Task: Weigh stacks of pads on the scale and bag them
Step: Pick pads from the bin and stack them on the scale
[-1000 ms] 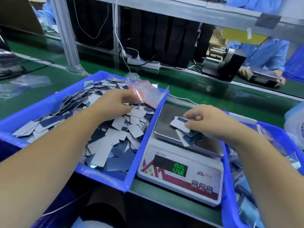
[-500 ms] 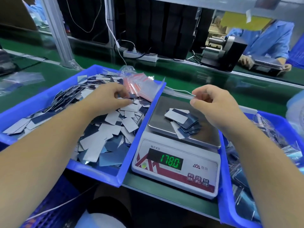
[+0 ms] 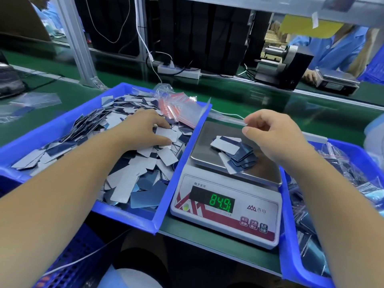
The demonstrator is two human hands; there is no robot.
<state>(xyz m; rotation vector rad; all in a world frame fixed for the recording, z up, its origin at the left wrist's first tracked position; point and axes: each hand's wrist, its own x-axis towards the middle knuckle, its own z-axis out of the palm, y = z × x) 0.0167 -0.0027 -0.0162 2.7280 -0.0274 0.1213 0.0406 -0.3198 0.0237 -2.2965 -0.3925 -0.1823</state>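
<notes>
A small fanned stack of grey and dark blue pads (image 3: 234, 152) lies on the steel pan of the white scale (image 3: 226, 206), whose green display reads 84.9. My right hand (image 3: 274, 138) hovers just above and right of that stack, fingers loosely curled, holding nothing. My left hand (image 3: 143, 129) is down in the left blue bin (image 3: 124, 213), on the heap of loose pads (image 3: 133, 177). Its thumb and fingers pinch a grey pad (image 3: 167, 133) at the top of the heap.
Clear zip bags with red strips (image 3: 176, 109) lie at the left bin's far right corner. A right blue bin (image 3: 291, 225) holds bagged pads. Across the green belt (image 3: 239, 96) another person works at a second scale (image 3: 336, 82). A power strip (image 3: 178, 71) and cables lie behind.
My right hand let go of the stack on the scale and rose off it. The reading went from zero through 178.0 to 84.9. My left hand shifted in the heap and pinched a pad.
</notes>
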